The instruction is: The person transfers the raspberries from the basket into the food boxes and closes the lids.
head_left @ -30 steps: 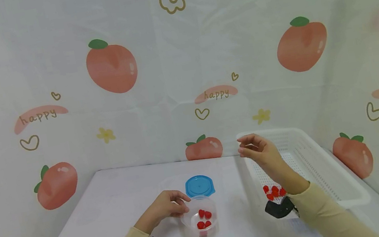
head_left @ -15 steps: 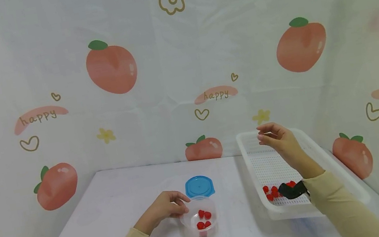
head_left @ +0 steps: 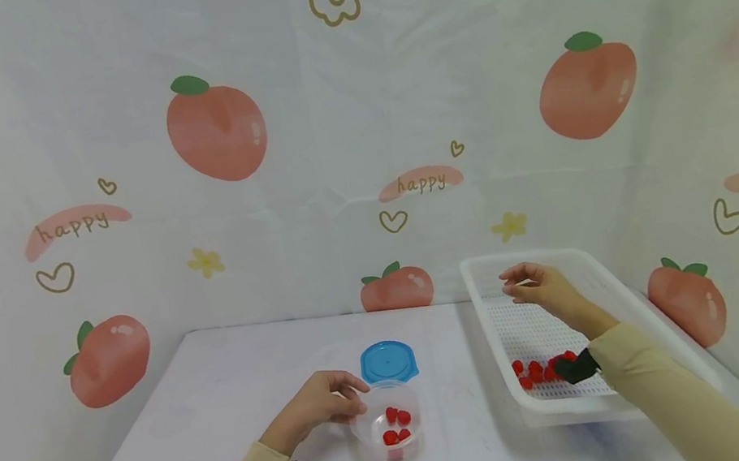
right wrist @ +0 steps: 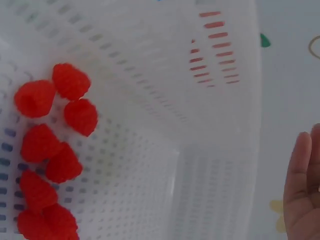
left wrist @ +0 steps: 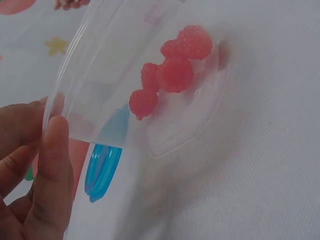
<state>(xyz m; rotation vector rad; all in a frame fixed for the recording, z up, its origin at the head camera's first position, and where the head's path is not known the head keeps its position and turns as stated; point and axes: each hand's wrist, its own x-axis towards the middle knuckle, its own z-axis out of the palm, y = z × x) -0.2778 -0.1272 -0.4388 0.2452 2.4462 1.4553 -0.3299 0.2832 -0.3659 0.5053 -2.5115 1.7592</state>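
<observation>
My left hand (head_left: pixel 319 406) pinches the rim of a clear round plastic tub (head_left: pixel 369 427) between thumb and fingers. Several red raspberries (left wrist: pixel 176 74) lie on the tub's bottom, as the left wrist view shows up close. Over the white perforated basket (head_left: pixel 586 408) hovers my right hand (head_left: pixel 549 291), its fingers loosely bent and nothing between them. In the right wrist view only part of this hand (right wrist: pixel 303 192) appears, at the right edge. More raspberries (right wrist: pixel 41 143) sit in a cluster on the basket's floor, in its near left corner; the wrist camera overlaps some in the head view.
A blue lid (head_left: pixel 388 361) lies flat on the white table (head_left: pixel 234 386), just behind the tub. The basket's raised walls take up the table's right side. A white printed curtain (head_left: pixel 308 216) hangs behind and around the table.
My right hand has moved rightward over the basket, then come down a little, bringing more raspberries into view. The left hand keeps its hold on the tub, and the tub stays put.
</observation>
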